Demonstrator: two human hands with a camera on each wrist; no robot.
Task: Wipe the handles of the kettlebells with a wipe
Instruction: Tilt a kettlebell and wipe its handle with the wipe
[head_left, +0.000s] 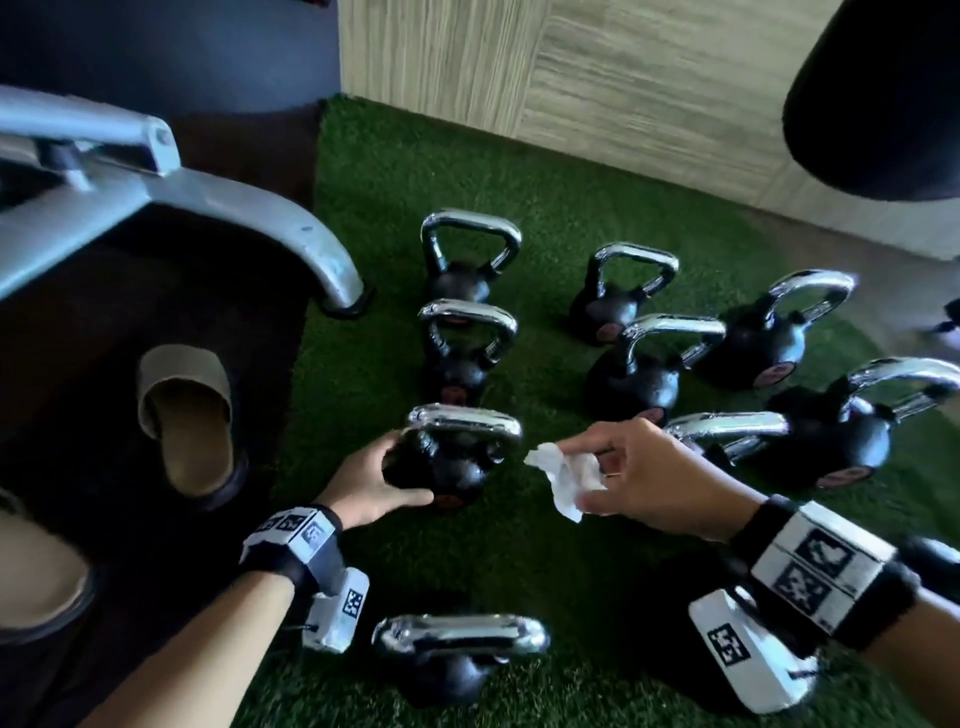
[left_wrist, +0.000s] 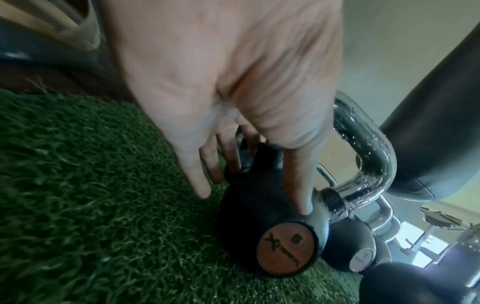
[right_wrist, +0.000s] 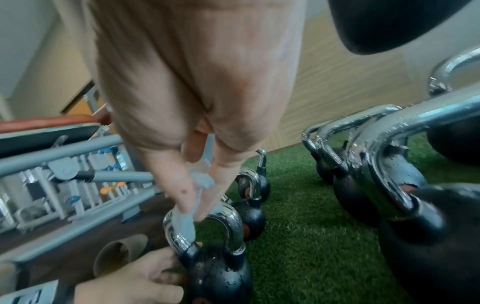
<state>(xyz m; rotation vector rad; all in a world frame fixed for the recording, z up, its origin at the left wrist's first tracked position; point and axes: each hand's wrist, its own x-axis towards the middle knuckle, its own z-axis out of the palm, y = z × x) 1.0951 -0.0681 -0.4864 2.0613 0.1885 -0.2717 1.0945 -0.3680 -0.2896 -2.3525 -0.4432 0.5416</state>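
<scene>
A black kettlebell (head_left: 457, 473) with a chrome handle (head_left: 465, 422) stands on the green turf (head_left: 519, 561). My left hand (head_left: 402, 475) grips its round body, thumb in front and fingers behind. The left wrist view shows that left hand (left_wrist: 254, 199) spread round the kettlebell body (left_wrist: 259, 236), with the wet chrome handle (left_wrist: 371, 156) to the right. My right hand (head_left: 579, 475) pinches a crumpled white wipe (head_left: 550, 467) just right of the handle. In the right wrist view the wipe (right_wrist: 185, 222) hangs from my right hand's fingertips (right_wrist: 192, 205) against the handle (right_wrist: 233, 224).
Several more chrome-handled kettlebells stand on the turf: two (head_left: 467, 270) beyond the held one, a cluster (head_left: 644, 374) at the right, one (head_left: 452, 654) near me. A grey machine leg (head_left: 291, 234) and a slipper (head_left: 187, 415) lie left. A black bag (head_left: 878, 104) hangs top right.
</scene>
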